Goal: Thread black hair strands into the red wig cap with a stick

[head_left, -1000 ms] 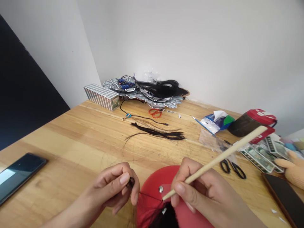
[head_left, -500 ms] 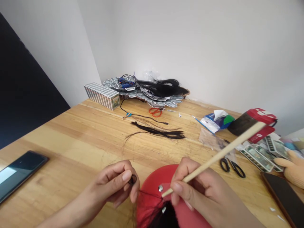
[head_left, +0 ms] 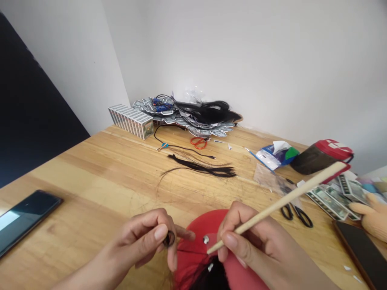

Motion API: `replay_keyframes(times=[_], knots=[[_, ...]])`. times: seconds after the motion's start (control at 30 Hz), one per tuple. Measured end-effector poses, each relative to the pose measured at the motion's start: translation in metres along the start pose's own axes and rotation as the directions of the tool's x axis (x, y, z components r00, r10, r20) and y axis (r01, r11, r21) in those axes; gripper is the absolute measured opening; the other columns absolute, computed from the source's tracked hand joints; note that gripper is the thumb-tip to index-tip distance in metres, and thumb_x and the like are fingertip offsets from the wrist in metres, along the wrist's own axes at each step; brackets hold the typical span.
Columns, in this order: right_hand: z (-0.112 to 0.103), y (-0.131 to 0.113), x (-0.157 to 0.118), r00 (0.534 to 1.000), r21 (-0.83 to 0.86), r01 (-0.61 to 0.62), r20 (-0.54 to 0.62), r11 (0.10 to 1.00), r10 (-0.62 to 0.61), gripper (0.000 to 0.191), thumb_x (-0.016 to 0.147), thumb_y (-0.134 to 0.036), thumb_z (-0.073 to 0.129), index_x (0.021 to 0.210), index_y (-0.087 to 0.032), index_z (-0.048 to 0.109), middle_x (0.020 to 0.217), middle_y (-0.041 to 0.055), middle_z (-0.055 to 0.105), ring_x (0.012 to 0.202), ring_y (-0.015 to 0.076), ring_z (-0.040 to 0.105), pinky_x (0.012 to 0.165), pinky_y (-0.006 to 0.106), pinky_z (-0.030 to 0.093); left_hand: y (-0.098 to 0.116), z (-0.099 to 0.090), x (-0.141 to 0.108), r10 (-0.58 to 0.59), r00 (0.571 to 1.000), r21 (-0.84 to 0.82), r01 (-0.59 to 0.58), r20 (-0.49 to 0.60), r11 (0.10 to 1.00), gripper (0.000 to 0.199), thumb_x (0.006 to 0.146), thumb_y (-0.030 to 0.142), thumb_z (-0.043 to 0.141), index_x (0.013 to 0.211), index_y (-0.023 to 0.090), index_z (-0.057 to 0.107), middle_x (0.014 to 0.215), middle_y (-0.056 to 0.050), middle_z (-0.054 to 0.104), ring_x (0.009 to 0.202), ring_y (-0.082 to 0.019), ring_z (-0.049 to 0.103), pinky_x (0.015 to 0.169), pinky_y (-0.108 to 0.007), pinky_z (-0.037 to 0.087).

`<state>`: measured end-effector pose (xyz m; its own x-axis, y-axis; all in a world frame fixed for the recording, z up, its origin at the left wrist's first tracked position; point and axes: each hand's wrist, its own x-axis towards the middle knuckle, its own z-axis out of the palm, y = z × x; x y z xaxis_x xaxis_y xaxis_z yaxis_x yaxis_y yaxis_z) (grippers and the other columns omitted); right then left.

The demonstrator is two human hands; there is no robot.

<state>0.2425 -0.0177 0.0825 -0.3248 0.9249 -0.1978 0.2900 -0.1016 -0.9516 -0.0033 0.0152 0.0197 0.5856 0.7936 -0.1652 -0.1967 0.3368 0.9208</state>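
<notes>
Red, smooth rounded form [head_left: 193, 219] cut by lower frame edge, wood tabletop [head_left: 99, 181] around it. Room for left hand [head_left: 145, 237] toward dark phone [head_left: 30, 221]; wood grain stretches from hands to flat black hair bundle [head_left: 202, 166]. Dark flat device [head_left: 363, 249] bounds right side. Left thumb and fingers pinch dark hair loop [head_left: 170, 239]; fine strand runs to tip of pale stick [head_left: 278, 207]. Right hand [head_left: 256, 237] grips straight, round stick pen-fashion, tip over red form, beside wispy black hair [head_left: 213, 280].
</notes>
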Motion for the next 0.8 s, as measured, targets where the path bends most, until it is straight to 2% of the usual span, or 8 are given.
replay_keyframes(times=[0.1, 0.27, 0.3, 0.4, 0.47, 0.6, 0.67, 0.8], knots=[[0.0006, 0.0009, 0.0002, 1.0, 0.007, -0.002, -0.018, 1.0, 0.002, 0.025, 0.101, -0.034, 0.054, 0.079, -0.022, 0.059, 0.079, -0.0004, 0.067, 0.078, 0.0171, 0.065, 0.073, 0.026, 0.046, 0.001, 0.0006, -0.002, -0.014, 1.0, 0.016, 0.013, 0.014, 1.0, 0.039, 0.091, 0.054, 0.065, 0.075, 0.019, 0.065, 0.063, -0.003, 0.065, 0.061, -0.015, 0.056, 0.047, -0.021, 0.036], [-0.0007, 0.0023, -0.001, 1.0, -0.06, 0.009, -0.011, 0.998, -0.009, 0.026, 0.101, -0.036, 0.053, 0.079, -0.023, 0.06, 0.079, 0.0, 0.065, 0.076, 0.0183, 0.064, 0.07, 0.028, 0.046, 0.0021, -0.0009, -0.0023, -0.003, 0.995, -0.015, 0.004, 0.1, 1.0, 0.035, 0.095, 0.051, 0.061, 0.082, 0.019, 0.066, 0.074, -0.007, 0.069, 0.08, -0.019, 0.064, 0.042, -0.014, 0.035], [-0.0009, 0.0023, -0.0012, 1.0, -0.06, 0.006, -0.002, 0.998, -0.006, 0.026, 0.101, -0.036, 0.053, 0.079, -0.023, 0.06, 0.079, 0.0001, 0.066, 0.076, 0.0185, 0.064, 0.069, 0.028, 0.046, 0.0018, -0.0014, -0.0021, 0.003, 0.994, -0.019, -0.001, 0.105, 1.0, 0.035, 0.095, 0.051, 0.06, 0.083, 0.019, 0.066, 0.075, -0.007, 0.07, 0.078, -0.018, 0.064, 0.042, -0.014, 0.035], [-0.0007, 0.0015, -0.0013, 1.0, -0.04, 0.0, 0.006, 0.999, 0.0, 0.025, 0.1, -0.035, 0.054, 0.08, -0.023, 0.06, 0.079, 0.0006, 0.067, 0.077, 0.0189, 0.065, 0.07, 0.028, 0.046, 0.0002, -0.0027, -0.0018, 0.019, 0.996, -0.033, -0.016, 0.093, 0.999, 0.034, 0.095, 0.05, 0.061, 0.082, 0.018, 0.066, 0.074, -0.005, 0.071, 0.052, -0.01, 0.053, 0.041, -0.015, 0.036], [-0.0003, 0.0005, -0.0013, 1.0, -0.04, 0.002, 0.003, 0.999, -0.002, 0.025, 0.1, -0.035, 0.054, 0.08, -0.022, 0.06, 0.079, 0.0009, 0.067, 0.077, 0.019, 0.066, 0.071, 0.028, 0.046, -0.001, -0.0031, -0.0016, 0.023, 0.996, -0.038, -0.02, 0.087, 0.999, 0.035, 0.095, 0.049, 0.061, 0.08, 0.018, 0.065, 0.074, -0.004, 0.072, 0.045, -0.007, 0.048, 0.042, -0.017, 0.038], [-0.0014, -0.0013, -0.0008, 1.0, -0.041, -0.015, 0.007, 0.999, 0.015, 0.027, 0.1, -0.038, 0.054, 0.079, -0.022, 0.059, 0.079, 0.0012, 0.067, 0.077, 0.0191, 0.064, 0.071, 0.029, 0.046, -0.0027, -0.0031, -0.0008, 0.038, 0.994, -0.03, -0.035, 0.104, 0.999, 0.034, 0.097, 0.048, 0.059, 0.082, 0.018, 0.064, 0.073, -0.006, 0.071, 0.074, -0.018, 0.07, 0.046, -0.016, 0.04], [-0.0025, -0.0021, 0.0006, 0.999, -0.01, -0.027, 0.032, 1.0, 0.027, 0.029, 0.1, -0.042, 0.054, 0.079, -0.022, 0.059, 0.078, 0.0008, 0.066, 0.076, 0.0183, 0.063, 0.07, 0.028, 0.045, -0.0031, -0.0027, -0.0003, 0.045, 0.994, -0.02, -0.043, 0.101, 0.999, 0.034, 0.097, 0.048, 0.058, 0.083, 0.018, 0.064, 0.074, -0.006, 0.071, 0.083, -0.021, 0.071, 0.047, -0.015, 0.041], [-0.0035, -0.003, 0.0045, 0.997, 0.074, -0.063, 0.041, 0.995, 0.06, 0.033, 0.099, -0.048, 0.058, 0.079, -0.021, 0.058, 0.076, 0.0006, 0.067, 0.075, 0.017, 0.063, 0.071, 0.027, 0.046, -0.0006, 0.0001, -0.0011, 0.049, 0.994, 0.04, -0.053, 0.098, 0.998, 0.035, 0.097, 0.05, 0.057, 0.083, 0.019, 0.065, 0.076, -0.007, 0.07, 0.084, -0.021, 0.07, 0.048, -0.015, 0.045]])
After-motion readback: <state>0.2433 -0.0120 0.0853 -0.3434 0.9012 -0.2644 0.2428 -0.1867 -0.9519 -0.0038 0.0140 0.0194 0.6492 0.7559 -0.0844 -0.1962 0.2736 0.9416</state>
